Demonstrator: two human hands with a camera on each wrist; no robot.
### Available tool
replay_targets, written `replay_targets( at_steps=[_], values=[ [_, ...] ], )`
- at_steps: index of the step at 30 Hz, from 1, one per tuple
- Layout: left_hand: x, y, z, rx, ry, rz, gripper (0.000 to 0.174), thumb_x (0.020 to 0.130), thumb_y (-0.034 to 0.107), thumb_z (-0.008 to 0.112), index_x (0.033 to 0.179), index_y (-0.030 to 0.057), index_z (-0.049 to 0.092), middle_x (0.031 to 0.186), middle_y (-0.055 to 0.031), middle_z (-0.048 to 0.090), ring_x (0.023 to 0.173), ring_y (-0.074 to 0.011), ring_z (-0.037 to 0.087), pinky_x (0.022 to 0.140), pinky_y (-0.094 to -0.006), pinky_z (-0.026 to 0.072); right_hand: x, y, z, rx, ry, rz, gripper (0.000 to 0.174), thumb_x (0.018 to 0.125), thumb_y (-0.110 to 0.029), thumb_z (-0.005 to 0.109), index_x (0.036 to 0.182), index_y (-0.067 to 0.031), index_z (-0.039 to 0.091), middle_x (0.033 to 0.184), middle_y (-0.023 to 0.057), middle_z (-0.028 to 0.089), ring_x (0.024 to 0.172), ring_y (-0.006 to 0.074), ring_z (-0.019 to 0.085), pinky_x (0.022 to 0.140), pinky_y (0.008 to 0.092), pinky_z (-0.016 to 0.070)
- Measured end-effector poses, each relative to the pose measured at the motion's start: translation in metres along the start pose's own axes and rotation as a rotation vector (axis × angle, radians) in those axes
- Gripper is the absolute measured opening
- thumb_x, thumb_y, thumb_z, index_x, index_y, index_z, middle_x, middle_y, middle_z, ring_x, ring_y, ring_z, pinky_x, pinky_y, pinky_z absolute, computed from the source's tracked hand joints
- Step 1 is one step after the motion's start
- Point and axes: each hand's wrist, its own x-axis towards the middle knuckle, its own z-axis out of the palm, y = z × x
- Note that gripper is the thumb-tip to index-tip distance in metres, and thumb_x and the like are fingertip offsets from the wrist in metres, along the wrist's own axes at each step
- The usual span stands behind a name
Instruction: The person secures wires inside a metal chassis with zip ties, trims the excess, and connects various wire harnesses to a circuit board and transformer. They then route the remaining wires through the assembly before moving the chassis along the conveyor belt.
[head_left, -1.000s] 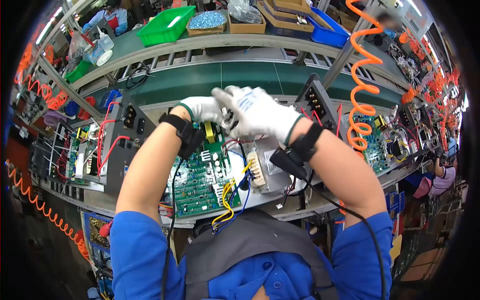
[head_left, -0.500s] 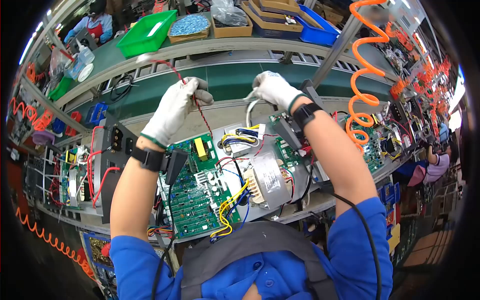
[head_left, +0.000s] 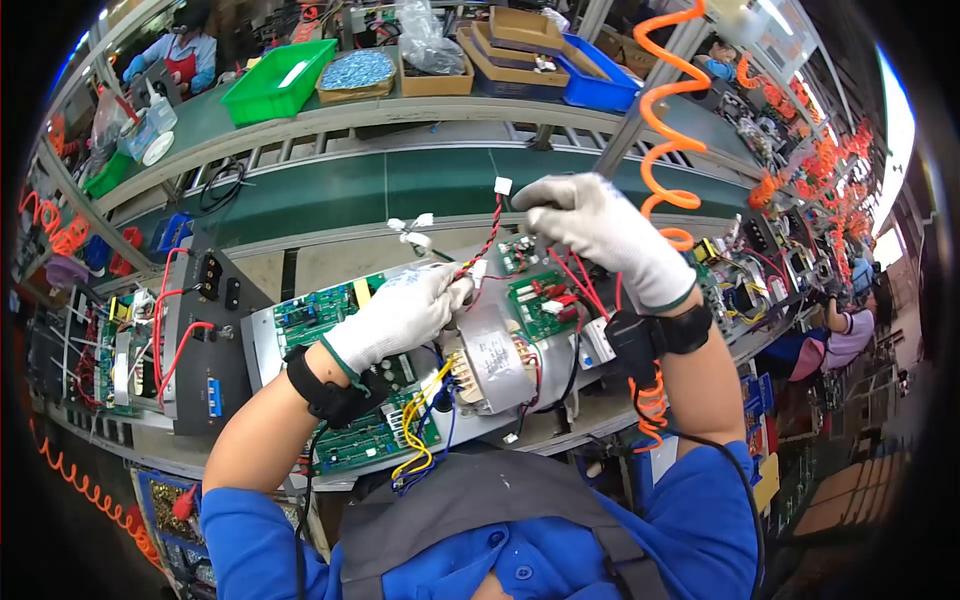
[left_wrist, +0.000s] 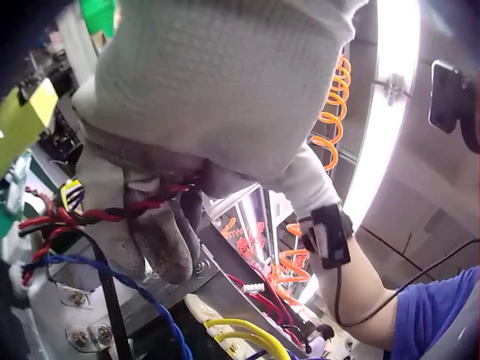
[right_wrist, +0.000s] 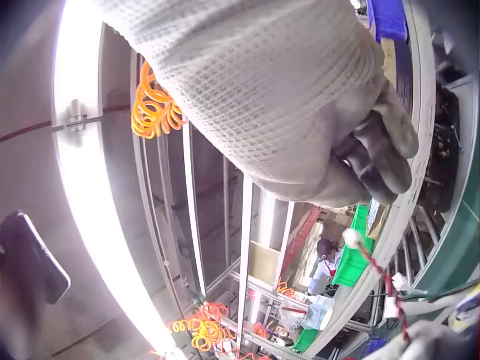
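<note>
My gloved left hand [head_left: 400, 312] grips a twisted red and black wire [head_left: 494, 228] above the silver transformer [head_left: 492, 362]. The wire's free end stands up, tipped with a white connector [head_left: 502, 186]. In the left wrist view the twisted wire [left_wrist: 112, 214] runs in under the curled fingers [left_wrist: 161, 244]. My right hand [head_left: 612, 238], also gloved, is raised to the right of that connector, its fingers loosely bent and holding nothing. Below the left hand lies a large green circuit board [head_left: 365, 440], partly hidden by the forearm. A smaller green board [head_left: 545, 308] sits beside the transformer.
Loose white cable ends [head_left: 412, 234] stick up behind the left hand. A grey metal housing [head_left: 225, 340] stands at left. An orange coiled hose [head_left: 665, 130] hangs close to the right hand. Behind runs a green conveyor [head_left: 350, 195], with a green bin [head_left: 280, 82] on the shelf above.
My left hand has come down and right with the red and black wire, to above the transformer. My right hand has let go of a white-ended cable and moved right.
</note>
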Motion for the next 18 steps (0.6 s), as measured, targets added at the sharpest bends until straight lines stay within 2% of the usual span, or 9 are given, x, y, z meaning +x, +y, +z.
replay_targets(
  at_steps=[1, 4, 6, 8, 10, 12, 13, 16, 18],
  values=[
    [-0.003, 0.010, -0.001, 0.130, 0.018, -0.014, 0.034, 0.099, 0.030, 0.046, 0.111, 0.0017, 0.059, 0.089, -0.0159, 0.065, 0.081, -0.0297, 0.065, 0.074, -0.0391, 0.0500, -0.010, 0.002, 0.007, 0.194, 0.002, -0.030, 0.030, 0.088, -0.016, 0.057, 0.112, 0.0006, 0.063, 0.085, 0.0028, 0.067, 0.070, 0.0072, 0.058, 0.065, 0.0230, 0.0473],
    [-0.001, 0.020, -0.001, 0.198, -0.009, -0.014, 0.033, 0.097, 0.031, 0.048, 0.112, 0.0037, 0.060, 0.093, -0.0202, 0.065, 0.088, -0.0383, 0.063, 0.077, -0.0433, 0.0483, -0.022, -0.001, 0.035, 0.507, 0.160, -0.088, 0.029, 0.094, -0.019, 0.060, 0.115, 0.0024, 0.061, 0.095, 0.0033, 0.066, 0.085, 0.0077, 0.058, 0.081, 0.0228, 0.0463],
    [0.003, 0.014, 0.001, 0.347, 0.005, 0.082, 0.036, 0.097, 0.035, 0.049, 0.110, 0.0029, 0.060, 0.084, -0.0185, 0.064, 0.083, -0.0321, 0.064, 0.075, -0.0397, 0.0489, -0.020, -0.002, 0.050, 0.635, 0.192, -0.154, 0.027, 0.096, -0.018, 0.058, 0.114, 0.0007, 0.062, 0.095, 0.0061, 0.068, 0.089, 0.0102, 0.061, 0.083, 0.0242, 0.0474],
    [0.004, 0.013, -0.011, 0.067, -0.197, -0.059, 0.043, 0.097, 0.042, 0.050, 0.110, 0.0021, 0.060, 0.086, -0.0140, 0.064, 0.084, -0.0227, 0.062, 0.077, -0.0346, 0.0486, -0.019, -0.003, 0.060, 0.709, 0.258, -0.134, 0.027, 0.097, -0.020, 0.055, 0.116, -0.0015, 0.062, 0.089, 0.0052, 0.069, 0.084, 0.0097, 0.061, 0.079, 0.0243, 0.0481],
    [0.008, -0.023, -0.020, -0.067, -0.243, 0.188, 0.054, 0.097, 0.049, 0.048, 0.118, 0.0003, 0.058, 0.108, -0.0093, 0.062, 0.100, -0.0174, 0.058, 0.088, -0.0312, 0.0463, -0.014, 0.011, 0.060, 0.713, 0.338, -0.116, 0.029, 0.099, -0.022, 0.053, 0.118, -0.0025, 0.061, 0.086, 0.0035, 0.067, 0.079, 0.0081, 0.059, 0.074, 0.0241, 0.0473],
    [0.006, -0.034, -0.025, -0.386, -0.250, 0.107, 0.057, 0.097, 0.049, 0.047, 0.128, 0.0011, 0.053, 0.116, -0.0096, 0.061, 0.107, -0.0168, 0.058, 0.092, -0.0311, 0.0457, -0.019, 0.012, 0.054, 0.514, 0.404, -0.089, 0.033, 0.100, -0.025, 0.048, 0.123, -0.0023, 0.056, 0.079, 0.0028, 0.063, 0.075, 0.0079, 0.057, 0.070, 0.0242, 0.0464],
    [0.008, -0.041, -0.026, -0.666, -0.281, -0.130, 0.061, 0.097, 0.049, 0.048, 0.135, 0.0013, 0.048, 0.122, -0.0111, 0.059, 0.113, -0.0170, 0.056, 0.094, -0.0311, 0.0451, -0.017, 0.022, 0.051, 0.429, 0.436, -0.091, 0.031, 0.099, -0.023, 0.049, 0.121, -0.0013, 0.056, 0.078, 0.0034, 0.063, 0.074, 0.0084, 0.057, 0.070, 0.0245, 0.0469],
    [0.017, -0.035, -0.016, -0.371, -0.219, 0.149, 0.053, 0.099, 0.037, 0.049, 0.137, 0.0004, 0.045, 0.122, -0.0126, 0.059, 0.109, -0.0168, 0.058, 0.091, -0.0299, 0.0461, -0.017, 0.023, 0.048, 0.341, 0.465, -0.011, 0.027, 0.098, -0.018, 0.052, 0.116, 0.0007, 0.055, 0.077, 0.0046, 0.063, 0.071, 0.0094, 0.058, 0.068, 0.0252, 0.0477],
    [0.023, -0.018, -0.007, -0.152, -0.185, 0.164, 0.045, 0.096, 0.018, 0.047, 0.138, 0.0030, 0.045, 0.120, -0.0117, 0.061, 0.105, -0.0174, 0.059, 0.088, -0.0299, 0.0466, -0.017, 0.021, 0.048, 0.341, 0.459, 0.076, 0.024, 0.097, -0.016, 0.053, 0.112, 0.0017, 0.055, 0.077, 0.0053, 0.063, 0.070, 0.0098, 0.058, 0.068, 0.0257, 0.0482]
  ],
)
